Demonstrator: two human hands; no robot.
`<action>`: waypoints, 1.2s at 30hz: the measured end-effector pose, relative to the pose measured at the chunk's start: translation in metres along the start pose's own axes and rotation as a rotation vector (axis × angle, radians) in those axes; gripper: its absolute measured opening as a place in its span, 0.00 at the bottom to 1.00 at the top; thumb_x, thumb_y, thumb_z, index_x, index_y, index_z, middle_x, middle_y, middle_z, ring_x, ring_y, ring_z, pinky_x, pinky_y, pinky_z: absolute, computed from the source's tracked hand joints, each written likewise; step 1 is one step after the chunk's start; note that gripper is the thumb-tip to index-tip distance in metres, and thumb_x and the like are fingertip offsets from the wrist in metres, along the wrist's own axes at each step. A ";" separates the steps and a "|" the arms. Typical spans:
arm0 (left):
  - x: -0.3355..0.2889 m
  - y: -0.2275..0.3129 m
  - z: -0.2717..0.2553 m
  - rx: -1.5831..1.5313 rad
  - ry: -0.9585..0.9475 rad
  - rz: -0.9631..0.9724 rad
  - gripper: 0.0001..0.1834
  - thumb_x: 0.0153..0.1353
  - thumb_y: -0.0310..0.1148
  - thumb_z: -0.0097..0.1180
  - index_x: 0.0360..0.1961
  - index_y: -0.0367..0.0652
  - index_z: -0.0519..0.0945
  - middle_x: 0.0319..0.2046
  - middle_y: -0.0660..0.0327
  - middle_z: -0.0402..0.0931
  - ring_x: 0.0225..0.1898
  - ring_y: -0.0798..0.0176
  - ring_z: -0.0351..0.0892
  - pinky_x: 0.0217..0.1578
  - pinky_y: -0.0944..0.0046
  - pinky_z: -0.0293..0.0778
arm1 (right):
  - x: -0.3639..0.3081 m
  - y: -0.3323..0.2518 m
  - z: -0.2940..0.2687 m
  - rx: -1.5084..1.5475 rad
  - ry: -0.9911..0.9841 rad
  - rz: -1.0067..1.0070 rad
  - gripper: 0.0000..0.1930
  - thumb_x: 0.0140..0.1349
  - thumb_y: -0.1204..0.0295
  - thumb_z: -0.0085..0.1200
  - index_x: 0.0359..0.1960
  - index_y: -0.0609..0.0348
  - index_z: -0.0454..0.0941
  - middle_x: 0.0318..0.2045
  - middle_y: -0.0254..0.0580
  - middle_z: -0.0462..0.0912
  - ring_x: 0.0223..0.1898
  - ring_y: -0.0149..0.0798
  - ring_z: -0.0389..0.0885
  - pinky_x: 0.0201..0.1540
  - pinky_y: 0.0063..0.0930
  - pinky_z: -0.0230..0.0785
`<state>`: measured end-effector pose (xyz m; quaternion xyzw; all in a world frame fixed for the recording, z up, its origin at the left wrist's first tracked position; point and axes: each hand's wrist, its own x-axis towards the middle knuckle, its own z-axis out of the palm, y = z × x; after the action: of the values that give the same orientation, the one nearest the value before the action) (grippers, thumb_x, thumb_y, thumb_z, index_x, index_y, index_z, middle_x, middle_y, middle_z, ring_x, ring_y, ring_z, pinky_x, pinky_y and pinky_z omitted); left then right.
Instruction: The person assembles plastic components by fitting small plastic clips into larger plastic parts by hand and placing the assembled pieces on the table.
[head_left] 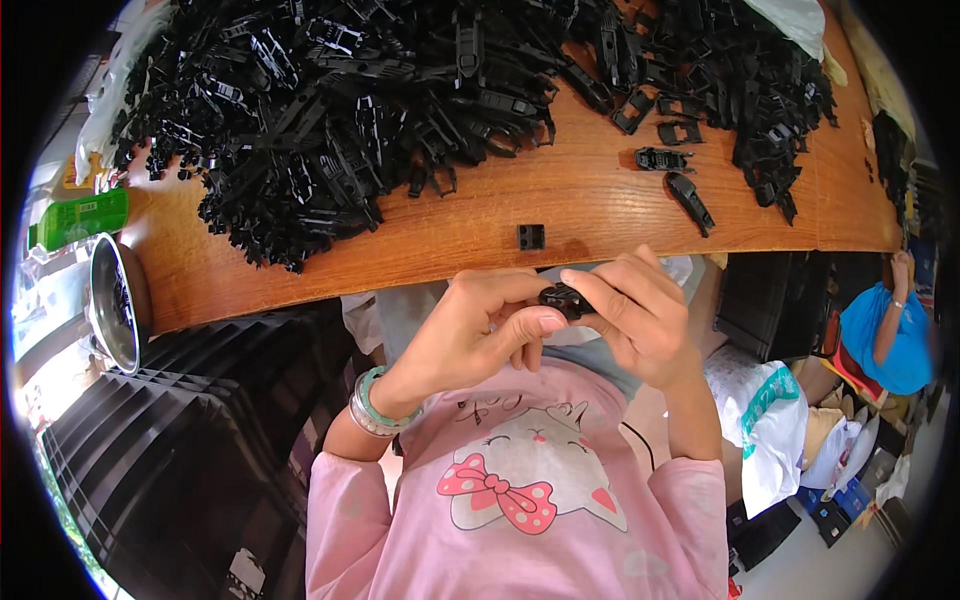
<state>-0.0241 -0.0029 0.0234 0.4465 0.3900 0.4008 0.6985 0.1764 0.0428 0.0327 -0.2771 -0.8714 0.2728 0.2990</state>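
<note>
Between my two hands, just off the table's near edge, is a small black plastic part (566, 299). My left hand (490, 325) pinches its left side with thumb and fingers. Closed on its right side is my right hand (640, 315); the fingers hide much of the part. A small black block (531, 237) lies on the wooden table (440, 240) beyond my hands. To the right on the tabletop are a black long narrow piece (690, 204) and a black car-shaped piece (662, 159).
A large heap of black plastic parts (330, 120) covers the table's far left, and a smaller heap (760, 110) the far right. A metal bowl (118, 305) and green bottle (82, 218) are at left. Black crates (180, 440) stand below. White bags (765, 430) and another person's arm (890, 320) appear at right.
</note>
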 end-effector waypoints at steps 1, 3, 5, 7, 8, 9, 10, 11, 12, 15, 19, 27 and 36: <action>-0.002 0.001 0.001 0.001 0.019 -0.016 0.15 0.64 0.35 0.55 0.35 0.28 0.76 0.21 0.61 0.71 0.19 0.71 0.77 0.18 0.73 0.71 | 0.000 -0.003 -0.002 0.006 0.001 -0.003 0.22 0.45 0.76 0.63 0.46 0.63 0.78 0.27 0.36 0.76 0.25 0.36 0.71 0.29 0.30 0.56; -0.003 -0.002 0.006 0.053 0.063 -0.013 0.15 0.64 0.34 0.56 0.35 0.28 0.77 0.20 0.61 0.71 0.19 0.71 0.77 0.18 0.72 0.71 | 0.000 -0.007 -0.005 -0.076 -0.043 -0.028 0.21 0.45 0.76 0.63 0.45 0.65 0.78 0.26 0.35 0.74 0.25 0.36 0.71 0.29 0.30 0.55; -0.002 -0.001 0.009 0.102 0.096 -0.009 0.14 0.63 0.33 0.57 0.35 0.28 0.77 0.19 0.61 0.71 0.18 0.71 0.77 0.18 0.72 0.71 | -0.003 -0.009 -0.003 -0.144 -0.061 -0.053 0.21 0.44 0.76 0.63 0.44 0.65 0.78 0.27 0.37 0.74 0.25 0.36 0.71 0.29 0.30 0.56; -0.001 0.002 0.009 0.019 0.098 -0.162 0.12 0.60 0.31 0.60 0.34 0.29 0.78 0.19 0.59 0.73 0.18 0.70 0.76 0.17 0.69 0.69 | -0.003 -0.009 -0.002 -0.209 -0.081 -0.082 0.21 0.44 0.75 0.63 0.44 0.66 0.78 0.28 0.38 0.74 0.25 0.36 0.71 0.30 0.30 0.56; -0.001 0.001 0.007 0.020 0.104 -0.163 0.12 0.60 0.31 0.60 0.34 0.29 0.78 0.19 0.59 0.73 0.18 0.70 0.76 0.17 0.69 0.69 | -0.002 -0.008 -0.001 -0.169 -0.081 -0.037 0.21 0.45 0.76 0.62 0.44 0.65 0.78 0.29 0.38 0.75 0.27 0.37 0.72 0.31 0.31 0.57; -0.001 -0.002 0.004 0.301 0.183 -0.003 0.10 0.58 0.29 0.61 0.34 0.30 0.79 0.20 0.58 0.74 0.18 0.68 0.75 0.17 0.68 0.68 | -0.001 -0.007 -0.001 -0.129 -0.081 0.007 0.20 0.46 0.76 0.62 0.44 0.64 0.78 0.31 0.39 0.75 0.29 0.38 0.72 0.33 0.31 0.59; 0.001 -0.005 0.001 0.579 0.261 0.159 0.08 0.57 0.28 0.61 0.34 0.32 0.79 0.21 0.57 0.76 0.18 0.66 0.74 0.17 0.67 0.68 | -0.004 -0.001 -0.002 -0.127 -0.084 0.001 0.20 0.46 0.76 0.62 0.44 0.64 0.78 0.31 0.39 0.75 0.29 0.38 0.72 0.33 0.31 0.59; 0.003 -0.007 -0.008 0.861 0.416 0.421 0.06 0.57 0.26 0.60 0.35 0.36 0.79 0.24 0.58 0.75 0.18 0.60 0.73 0.17 0.65 0.67 | -0.010 0.010 -0.002 -0.276 -0.034 0.086 0.19 0.47 0.76 0.62 0.44 0.62 0.78 0.32 0.39 0.75 0.32 0.40 0.73 0.35 0.33 0.60; 0.004 -0.005 -0.016 1.056 0.584 0.416 0.06 0.57 0.27 0.59 0.35 0.37 0.78 0.24 0.58 0.74 0.18 0.59 0.73 0.17 0.65 0.67 | -0.012 0.019 -0.002 -0.425 0.017 0.171 0.18 0.47 0.76 0.61 0.43 0.60 0.79 0.34 0.39 0.76 0.35 0.41 0.74 0.38 0.34 0.61; 0.009 -0.006 -0.034 1.395 0.781 0.360 0.06 0.58 0.27 0.57 0.35 0.38 0.76 0.25 0.59 0.71 0.17 0.59 0.73 0.16 0.64 0.66 | -0.002 0.036 -0.003 -0.651 0.195 0.239 0.15 0.50 0.77 0.60 0.42 0.58 0.80 0.36 0.38 0.77 0.40 0.43 0.74 0.42 0.35 0.63; 0.008 -0.011 -0.037 1.577 0.787 0.326 0.05 0.58 0.28 0.57 0.33 0.39 0.75 0.25 0.60 0.69 0.15 0.60 0.73 0.15 0.63 0.65 | 0.037 0.035 0.019 -0.349 0.203 -0.029 0.15 0.45 0.81 0.56 0.39 0.60 0.80 0.37 0.38 0.76 0.42 0.43 0.73 0.44 0.36 0.62; -0.006 -0.007 -0.024 1.216 0.594 0.282 0.06 0.57 0.27 0.56 0.36 0.39 0.75 0.25 0.59 0.70 0.16 0.57 0.72 0.15 0.60 0.65 | 0.108 0.034 0.053 -0.470 -0.099 -0.362 0.04 0.46 0.73 0.53 0.22 0.58 0.77 0.29 0.37 0.70 0.38 0.38 0.69 0.40 0.30 0.59; -0.003 -0.011 -0.042 1.293 0.506 0.296 0.10 0.56 0.27 0.57 0.40 0.40 0.75 0.26 0.59 0.71 0.18 0.55 0.74 0.17 0.59 0.65 | 0.075 0.034 0.035 0.302 0.037 0.062 0.09 0.46 0.85 0.61 0.30 0.64 0.79 0.41 0.40 0.77 0.45 0.40 0.74 0.48 0.31 0.68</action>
<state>-0.0608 0.0049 0.0015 0.7132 0.6353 0.2710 0.1198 0.1135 0.1044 0.0147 -0.2608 -0.8059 0.4046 0.3447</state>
